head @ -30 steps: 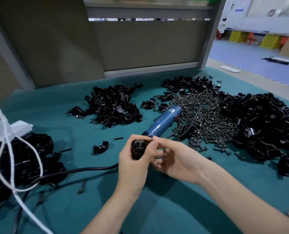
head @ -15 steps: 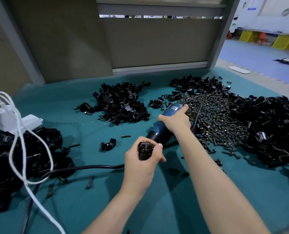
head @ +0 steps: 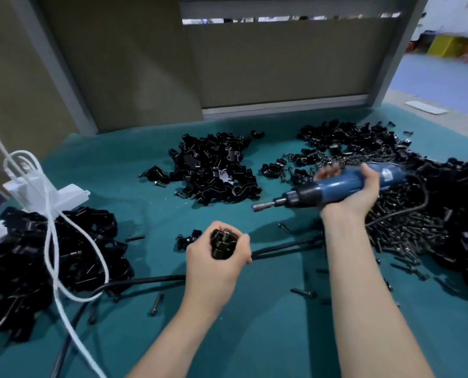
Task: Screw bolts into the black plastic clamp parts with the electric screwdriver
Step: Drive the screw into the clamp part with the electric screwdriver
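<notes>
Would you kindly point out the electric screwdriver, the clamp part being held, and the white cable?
electric screwdriver (head: 336,186): head view, on its blue body.
clamp part (head: 223,245): head view, on its black top.
white cable (head: 50,241): head view, on a middle stretch of the strand.

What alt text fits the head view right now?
A person's left hand grips a black plastic clamp part while the right hand holds a blue electric screwdriver above a teal-covered table, bit pointing left. Heaps of black clamp parts and dark metal bolts surround them.

Beige partition panels (head: 282,61), blue floor (head: 432,80) beyond
</notes>
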`<state>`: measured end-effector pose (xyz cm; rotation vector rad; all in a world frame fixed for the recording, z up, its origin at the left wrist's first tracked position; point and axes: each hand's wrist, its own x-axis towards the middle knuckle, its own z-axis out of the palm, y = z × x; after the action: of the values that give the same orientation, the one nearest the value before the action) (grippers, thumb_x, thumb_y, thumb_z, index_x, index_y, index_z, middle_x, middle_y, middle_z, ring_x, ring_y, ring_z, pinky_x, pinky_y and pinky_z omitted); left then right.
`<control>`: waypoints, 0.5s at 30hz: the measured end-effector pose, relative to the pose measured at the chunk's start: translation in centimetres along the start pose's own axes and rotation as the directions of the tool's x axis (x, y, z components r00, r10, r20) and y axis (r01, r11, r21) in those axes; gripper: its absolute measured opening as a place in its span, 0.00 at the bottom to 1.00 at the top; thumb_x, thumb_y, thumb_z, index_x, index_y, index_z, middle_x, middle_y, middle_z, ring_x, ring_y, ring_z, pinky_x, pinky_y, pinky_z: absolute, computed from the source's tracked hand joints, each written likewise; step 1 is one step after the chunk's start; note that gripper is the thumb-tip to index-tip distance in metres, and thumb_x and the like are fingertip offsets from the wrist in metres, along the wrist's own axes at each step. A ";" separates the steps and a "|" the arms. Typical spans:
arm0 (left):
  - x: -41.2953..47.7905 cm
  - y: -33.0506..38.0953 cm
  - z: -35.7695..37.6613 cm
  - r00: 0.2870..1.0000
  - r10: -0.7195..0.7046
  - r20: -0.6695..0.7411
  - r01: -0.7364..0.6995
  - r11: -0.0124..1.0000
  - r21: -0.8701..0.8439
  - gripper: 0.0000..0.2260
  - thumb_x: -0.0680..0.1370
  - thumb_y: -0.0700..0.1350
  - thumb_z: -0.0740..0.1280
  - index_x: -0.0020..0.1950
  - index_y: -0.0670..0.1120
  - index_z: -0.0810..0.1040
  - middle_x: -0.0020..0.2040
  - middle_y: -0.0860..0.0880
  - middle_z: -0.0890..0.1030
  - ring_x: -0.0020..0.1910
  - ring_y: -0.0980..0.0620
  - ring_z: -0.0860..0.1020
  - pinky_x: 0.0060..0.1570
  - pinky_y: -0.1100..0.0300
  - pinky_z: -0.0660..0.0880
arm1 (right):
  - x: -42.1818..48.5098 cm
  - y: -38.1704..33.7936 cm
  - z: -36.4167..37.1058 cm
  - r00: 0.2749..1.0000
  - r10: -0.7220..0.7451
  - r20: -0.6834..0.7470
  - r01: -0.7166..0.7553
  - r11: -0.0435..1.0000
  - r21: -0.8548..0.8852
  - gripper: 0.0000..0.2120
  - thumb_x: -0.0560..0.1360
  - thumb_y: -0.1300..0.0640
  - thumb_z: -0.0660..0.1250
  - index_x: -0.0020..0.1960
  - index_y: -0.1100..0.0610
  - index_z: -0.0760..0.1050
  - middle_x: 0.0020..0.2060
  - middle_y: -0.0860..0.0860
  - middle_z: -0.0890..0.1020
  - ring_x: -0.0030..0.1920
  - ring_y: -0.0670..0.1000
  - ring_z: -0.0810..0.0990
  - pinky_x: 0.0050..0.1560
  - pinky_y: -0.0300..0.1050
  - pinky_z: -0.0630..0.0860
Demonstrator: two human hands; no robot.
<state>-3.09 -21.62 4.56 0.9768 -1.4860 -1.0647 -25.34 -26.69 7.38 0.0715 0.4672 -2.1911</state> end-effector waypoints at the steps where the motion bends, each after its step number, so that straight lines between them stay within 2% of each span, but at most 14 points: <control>1: 0.1 -0.1 -0.1 1.000 0.001 0.014 -0.001 1.000 0.027 0.07 0.70 0.52 0.67 0.38 0.49 0.75 0.29 0.47 0.80 0.29 0.55 0.74 0.34 0.58 0.74 | -0.1 -0.3 0.1 0.998 0.037 0.052 -0.043 0.992 0.117 0.16 0.72 0.56 0.68 0.57 0.61 0.72 0.44 0.56 0.81 0.38 0.56 0.83 0.44 0.51 0.82; 3: 0.0 -0.2 -0.1 0.999 -0.005 0.053 0.001 0.997 0.075 0.08 0.69 0.53 0.67 0.37 0.49 0.76 0.29 0.47 0.80 0.27 0.56 0.72 0.31 0.64 0.70 | -0.4 -0.8 0.4 0.988 0.084 0.126 -0.111 0.969 0.220 0.13 0.75 0.58 0.66 0.57 0.62 0.72 0.44 0.56 0.83 0.37 0.54 0.83 0.42 0.45 0.82; 6: -0.1 -0.2 0.1 0.996 -0.040 0.085 0.032 0.995 0.090 0.06 0.69 0.49 0.68 0.38 0.48 0.76 0.29 0.45 0.80 0.26 0.54 0.72 0.28 0.65 0.69 | -1.0 -1.1 1.5 0.967 0.147 0.210 -0.185 0.966 0.178 0.06 0.74 0.57 0.66 0.48 0.58 0.72 0.37 0.51 0.80 0.27 0.47 0.75 0.29 0.37 0.74; 9: -0.1 -0.2 0.1 0.994 -0.063 0.090 0.056 0.996 0.076 0.06 0.69 0.48 0.68 0.38 0.47 0.75 0.29 0.44 0.80 0.26 0.53 0.72 0.27 0.65 0.69 | -1.9 -1.1 3.2 0.934 0.208 0.292 -0.232 0.971 0.052 0.05 0.74 0.57 0.65 0.45 0.57 0.70 0.36 0.50 0.79 0.24 0.45 0.72 0.26 0.36 0.72; 12: -0.1 -0.3 0.0 0.994 -0.046 0.095 0.040 0.997 0.062 0.09 0.69 0.48 0.69 0.34 0.45 0.74 0.27 0.44 0.79 0.25 0.53 0.69 0.26 0.64 0.67 | -2.9 -0.7 4.7 0.898 0.237 0.370 -0.205 0.971 -0.125 0.04 0.74 0.56 0.61 0.43 0.57 0.69 0.36 0.50 0.80 0.23 0.44 0.70 0.26 0.36 0.71; 15: -0.2 -0.4 -0.1 0.995 -0.019 0.102 0.012 0.998 0.067 0.13 0.67 0.53 0.68 0.34 0.43 0.74 0.28 0.41 0.78 0.25 0.53 0.68 0.26 0.62 0.67 | -3.8 -0.3 5.7 0.880 0.232 0.414 -0.162 0.967 -0.197 0.05 0.68 0.56 0.63 0.42 0.57 0.70 0.36 0.49 0.78 0.24 0.44 0.70 0.26 0.36 0.71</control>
<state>-2.91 -21.58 4.14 0.9937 -1.6088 -1.0972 -22.57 -25.72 13.51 -0.4325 0.3565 -1.8854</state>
